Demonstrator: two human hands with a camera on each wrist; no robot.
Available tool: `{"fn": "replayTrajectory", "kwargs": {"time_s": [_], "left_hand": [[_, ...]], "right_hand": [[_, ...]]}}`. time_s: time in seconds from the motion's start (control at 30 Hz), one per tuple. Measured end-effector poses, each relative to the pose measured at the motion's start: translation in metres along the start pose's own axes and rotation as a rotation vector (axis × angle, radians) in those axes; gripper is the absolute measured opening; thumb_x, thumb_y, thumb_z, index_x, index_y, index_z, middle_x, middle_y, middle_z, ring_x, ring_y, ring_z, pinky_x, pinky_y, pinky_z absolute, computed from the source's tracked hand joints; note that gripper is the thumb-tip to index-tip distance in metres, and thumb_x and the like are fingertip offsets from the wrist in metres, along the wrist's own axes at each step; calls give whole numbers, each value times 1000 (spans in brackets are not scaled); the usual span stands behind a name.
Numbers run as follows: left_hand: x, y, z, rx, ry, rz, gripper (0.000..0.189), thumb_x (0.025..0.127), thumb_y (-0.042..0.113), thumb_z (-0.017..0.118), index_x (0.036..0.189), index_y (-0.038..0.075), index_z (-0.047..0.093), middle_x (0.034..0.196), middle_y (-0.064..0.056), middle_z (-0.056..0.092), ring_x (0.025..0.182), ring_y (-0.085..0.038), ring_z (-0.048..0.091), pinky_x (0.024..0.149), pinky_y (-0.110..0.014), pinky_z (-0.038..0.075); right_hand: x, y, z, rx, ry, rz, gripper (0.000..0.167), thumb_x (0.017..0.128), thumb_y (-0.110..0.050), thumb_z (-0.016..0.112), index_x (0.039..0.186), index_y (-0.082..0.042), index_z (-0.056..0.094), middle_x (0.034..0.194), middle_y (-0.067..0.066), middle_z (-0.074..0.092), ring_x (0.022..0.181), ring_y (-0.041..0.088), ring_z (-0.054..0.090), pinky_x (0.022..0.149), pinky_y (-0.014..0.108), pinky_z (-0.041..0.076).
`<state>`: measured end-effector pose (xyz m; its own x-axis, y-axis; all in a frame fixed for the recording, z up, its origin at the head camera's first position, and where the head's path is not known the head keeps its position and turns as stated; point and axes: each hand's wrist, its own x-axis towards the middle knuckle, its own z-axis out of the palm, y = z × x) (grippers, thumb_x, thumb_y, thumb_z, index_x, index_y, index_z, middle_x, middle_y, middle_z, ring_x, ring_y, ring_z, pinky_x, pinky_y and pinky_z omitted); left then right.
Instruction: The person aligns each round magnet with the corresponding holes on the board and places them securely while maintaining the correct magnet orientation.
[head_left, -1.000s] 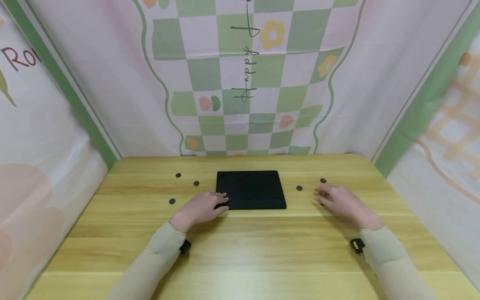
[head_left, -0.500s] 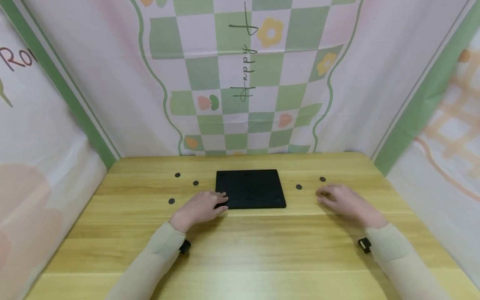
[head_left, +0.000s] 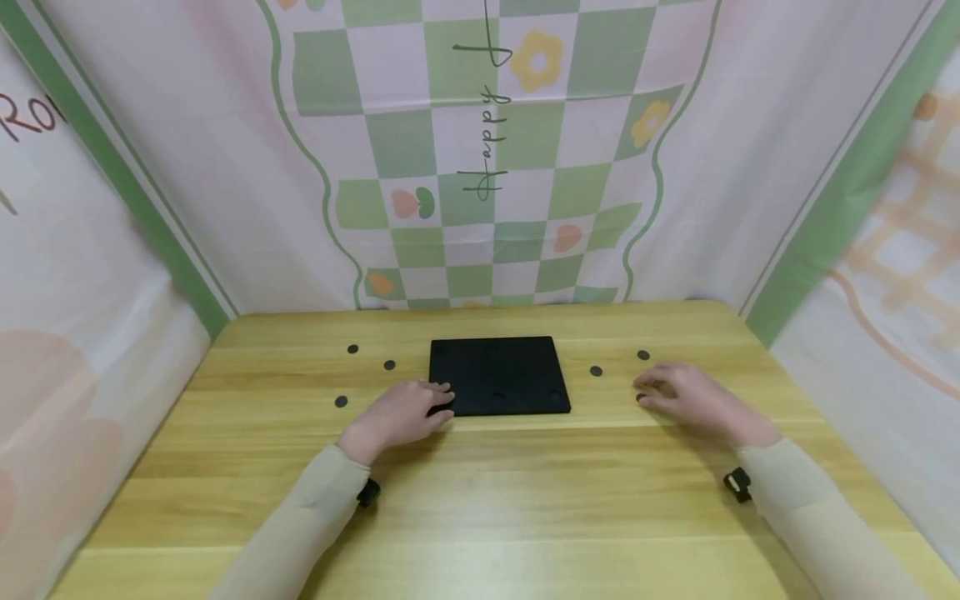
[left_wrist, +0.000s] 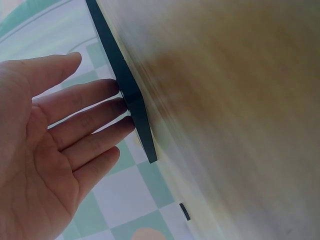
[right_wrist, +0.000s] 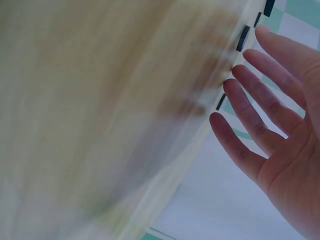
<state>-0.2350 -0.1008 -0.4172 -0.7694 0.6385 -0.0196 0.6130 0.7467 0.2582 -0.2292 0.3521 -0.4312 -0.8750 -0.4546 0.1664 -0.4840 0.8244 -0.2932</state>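
A black rectangular board (head_left: 497,371) with shallow round recesses lies flat on the wooden table. My left hand (head_left: 397,414) rests its fingertips on the board's front left corner; in the left wrist view its fingers (left_wrist: 92,120) are nearly straight, with the thumb held apart. To the right of the board, my right hand (head_left: 692,400) hovers low, fingertips right by a small dark disc (head_left: 641,398). Seen from the right wrist, the relaxed fingers (right_wrist: 255,107) are spread and grip nothing; a thick dark disc (right_wrist: 243,38) shows on edge near the thumb tip.
Two more dark discs, a nearer one (head_left: 596,371) and a farther one (head_left: 643,355), lie right of the board. Left of it lie three others: a back disc (head_left: 352,349), a middle disc (head_left: 389,365) and a front disc (head_left: 341,402). A patterned curtain (head_left: 480,167) stands behind the table (head_left: 480,517).
My right hand has drawn slightly to the right, and the disc beside its fingertips now shows more plainly. The left hand stays on the board. The head view has shifted a little.
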Motion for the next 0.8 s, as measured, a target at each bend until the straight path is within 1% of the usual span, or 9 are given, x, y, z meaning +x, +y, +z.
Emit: {"fn": "replayTrajectory", "kwargs": {"time_s": [0.23,0.3,0.47,0.6,0.8], "left_hand": [[1,0,1,8,6,8,40,98,33,52,129,10,60,137,-9,54,126,-29,51,102,-43,43],[1,0,1,8,6,10,40,98,33,52,129,10,60,137,-9,54,126,-29,51,102,-42,43],[1,-1,3,8,8,11,40,98,34,51,129,10,61,137,-9,54,126,-28,51,102,-42,42],[1,-1,2,-1,7,6,40,98,34,51,129,10,61,137,-8,54,127,-28,51,103,-43,42],[1,-1,1,-11,6,1,40,98,35,51,128,10,61,137,-8,54,127,-28,50,103,-43,42]], "right_hand": [[0,6,0,36,-42,56,30,85,-22,72,111,-8,68,112,10,66,101,29,63,86,46,51],[-1,7,0,41,-48,56,31,84,-23,72,111,-7,68,112,11,65,100,29,63,85,47,51],[0,11,0,55,-55,80,33,81,-25,75,110,-9,68,111,7,65,98,25,62,85,45,51],[0,15,1,84,-66,99,34,80,-27,76,109,-11,68,108,2,66,96,20,63,83,40,52],[1,22,2,138,-74,125,36,77,-31,78,107,-14,67,103,-2,67,92,14,64,81,30,53]]}}
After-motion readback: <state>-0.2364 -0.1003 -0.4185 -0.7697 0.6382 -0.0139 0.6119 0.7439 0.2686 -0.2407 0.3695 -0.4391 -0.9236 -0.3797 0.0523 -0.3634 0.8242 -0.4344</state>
